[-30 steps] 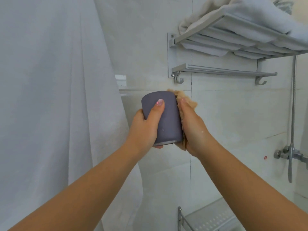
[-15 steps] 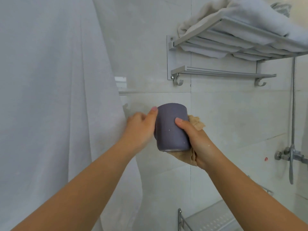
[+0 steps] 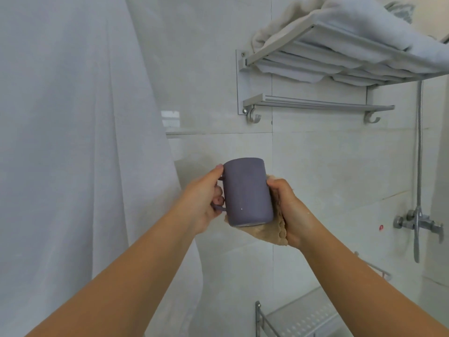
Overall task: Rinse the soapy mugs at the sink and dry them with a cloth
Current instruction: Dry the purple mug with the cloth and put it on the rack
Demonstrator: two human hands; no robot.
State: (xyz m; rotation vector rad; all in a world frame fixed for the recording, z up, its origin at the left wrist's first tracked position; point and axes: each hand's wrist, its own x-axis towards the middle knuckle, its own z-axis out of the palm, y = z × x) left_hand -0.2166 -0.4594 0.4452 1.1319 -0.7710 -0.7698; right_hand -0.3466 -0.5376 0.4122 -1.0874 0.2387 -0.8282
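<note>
A white curtain [image 3: 73, 142] is hanging down the left side, beside a pale tiled wall [image 3: 315, 166]. High on that wall, a metal towel rack [image 3: 315, 105] is carrying folded white towels [image 3: 352, 32], and a shower tap [image 3: 418, 222] is showing at the right edge. In the middle, held up in the air before the wall, a purple mug [image 3: 245, 193] is standing nearly upright. The left hand [image 3: 204, 203] is gripping it by the handle, fingers curled through and thumb against the rim. The right hand [image 3: 289, 210] is clamping a tan cloth [image 3: 267, 234] against the mug's right side and under its base.
</note>
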